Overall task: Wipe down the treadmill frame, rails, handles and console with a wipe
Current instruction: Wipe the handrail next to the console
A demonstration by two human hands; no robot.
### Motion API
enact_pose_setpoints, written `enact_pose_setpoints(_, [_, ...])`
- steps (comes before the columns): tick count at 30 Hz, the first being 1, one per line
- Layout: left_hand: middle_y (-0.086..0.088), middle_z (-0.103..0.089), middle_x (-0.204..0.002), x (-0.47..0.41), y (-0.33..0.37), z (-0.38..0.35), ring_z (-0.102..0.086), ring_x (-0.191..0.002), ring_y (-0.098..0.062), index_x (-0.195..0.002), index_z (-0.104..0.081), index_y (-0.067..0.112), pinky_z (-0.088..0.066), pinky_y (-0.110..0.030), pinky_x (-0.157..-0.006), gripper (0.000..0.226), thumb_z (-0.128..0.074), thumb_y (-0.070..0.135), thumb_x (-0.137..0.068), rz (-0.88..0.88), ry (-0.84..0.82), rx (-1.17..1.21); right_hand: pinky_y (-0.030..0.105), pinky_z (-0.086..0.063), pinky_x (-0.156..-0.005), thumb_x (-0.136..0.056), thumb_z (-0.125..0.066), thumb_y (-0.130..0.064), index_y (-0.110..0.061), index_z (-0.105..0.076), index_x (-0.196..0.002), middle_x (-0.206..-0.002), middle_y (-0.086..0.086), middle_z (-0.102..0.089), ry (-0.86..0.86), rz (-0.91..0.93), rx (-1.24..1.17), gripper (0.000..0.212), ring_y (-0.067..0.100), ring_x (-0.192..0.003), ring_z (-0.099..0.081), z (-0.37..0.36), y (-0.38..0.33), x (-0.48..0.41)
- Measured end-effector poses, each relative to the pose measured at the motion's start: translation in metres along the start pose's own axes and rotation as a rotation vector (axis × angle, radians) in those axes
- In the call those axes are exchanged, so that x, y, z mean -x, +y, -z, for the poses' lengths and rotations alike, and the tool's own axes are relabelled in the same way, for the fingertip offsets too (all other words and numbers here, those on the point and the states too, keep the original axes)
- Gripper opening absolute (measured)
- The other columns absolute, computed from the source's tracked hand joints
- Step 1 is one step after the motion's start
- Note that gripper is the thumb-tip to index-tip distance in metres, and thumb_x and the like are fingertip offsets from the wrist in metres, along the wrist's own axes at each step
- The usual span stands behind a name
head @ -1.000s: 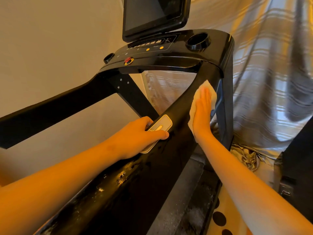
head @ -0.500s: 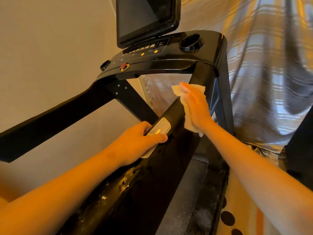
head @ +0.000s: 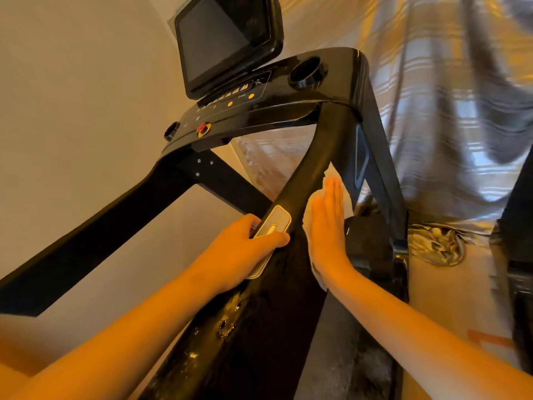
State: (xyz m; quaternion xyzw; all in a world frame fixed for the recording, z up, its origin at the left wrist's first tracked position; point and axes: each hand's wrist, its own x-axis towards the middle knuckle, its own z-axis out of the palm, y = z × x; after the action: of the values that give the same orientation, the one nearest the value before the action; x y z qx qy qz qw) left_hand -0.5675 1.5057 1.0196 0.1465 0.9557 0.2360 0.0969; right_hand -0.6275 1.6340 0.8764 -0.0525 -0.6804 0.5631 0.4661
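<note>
left rail [head: 95,235]: long black bar on the far side, well apart from both hands; no wipe near it.
console [head: 259,111]: black panel up top with a dark screen, buttons and a cup holder; nothing touches it.
left hand [head: 239,251]: clenched round the right handrail, thumb laid across the pale sensor plate [head: 273,225]; it looks to be steadying the body, not cleaning.
right handrail [head: 305,174]: curved black bar running from the console down toward the camera; its lower stretch shows dull smears and specks.
wipe [head: 307,218]: pale sheet pinned flat against the handrail's outer side, just beside the sensor plate; edges peek out above the fingertips and below the wrist.
right hand [head: 327,226]: fingers straight and together, palm pressing the wipe onto the bar; not curled round anything.
upright [head: 377,168]: black frame post just right of the hand, untouched.
curtain [head: 450,116]: striped, shiny fabric behind.
step in hand: rubbing the outer face of the right handrail, probably mid-task.
next move: slide the flat palm along the bar with even pressure, most likely down toward the soiled lower part, then shift the left hand's grip so the sensor plate can be wiped.
</note>
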Motion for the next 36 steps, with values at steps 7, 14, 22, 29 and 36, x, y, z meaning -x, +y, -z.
enact_pose_setpoints(7, [0.009,-0.054,-0.103,0.002,-0.001,0.000,-0.053,-0.087,-0.007,-0.113,-0.046,0.029,-0.039,-0.015,-0.068,0.037,-0.052,0.055,-0.088,-0.015,0.009,-0.017,0.042,-0.004,-0.122,-0.076,-0.007,-0.087,-0.047,-0.008,-0.133,-0.150,-0.015,0.004,-0.123,-0.052,-0.153,0.070,0.016,-0.149,-0.002,0.005,-0.035,0.016])
enact_pose_setpoints(14, [0.007,-0.055,-0.103,0.004,-0.001,0.002,-0.053,-0.087,-0.008,-0.113,-0.047,0.027,-0.041,-0.017,-0.069,0.036,-0.053,0.052,-0.089,-0.006,-0.001,0.001,0.031,-0.013,-0.120,-0.099,-0.010,-0.049,0.000,-0.037,-0.143,-0.153,0.015,-0.030,-0.155,0.094,0.109,0.071,0.021,-0.144,-0.021,0.015,-0.006,-0.044])
enact_pose_setpoints(22, [0.006,-0.056,-0.106,0.004,-0.001,0.001,-0.054,-0.088,-0.011,-0.116,-0.048,0.025,-0.040,-0.017,-0.069,0.038,-0.051,0.052,-0.090,-0.014,0.010,-0.012,0.041,-0.022,-0.119,-0.105,-0.029,-0.031,-0.013,-0.016,-0.152,-0.157,0.008,-0.025,-0.084,-0.402,-0.160,0.052,0.020,-0.142,-0.028,0.022,0.041,-0.089])
enact_pose_setpoints(29, [0.006,-0.056,-0.103,0.001,-0.001,0.000,-0.054,-0.089,-0.010,-0.115,-0.048,0.025,-0.041,-0.018,-0.069,0.038,-0.053,0.052,-0.089,-0.007,0.008,-0.015,0.035,-0.002,-0.121,-0.098,-0.024,-0.035,0.004,-0.024,-0.148,-0.157,0.022,-0.019,0.002,-0.463,-0.270,0.063,0.032,-0.146,-0.016,0.015,0.031,-0.037])
enact_pose_setpoints(36, [0.002,-0.057,-0.105,0.003,0.000,-0.001,-0.054,-0.089,-0.012,-0.122,-0.049,0.020,-0.038,-0.019,-0.066,0.045,-0.051,0.052,-0.090,-0.026,0.030,-0.055,0.021,-0.012,-0.119,-0.092,-0.031,-0.066,-0.020,-0.006,-0.146,-0.158,-0.004,-0.009,0.037,-0.269,-0.321,0.075,0.003,-0.144,-0.013,-0.003,-0.015,0.077])
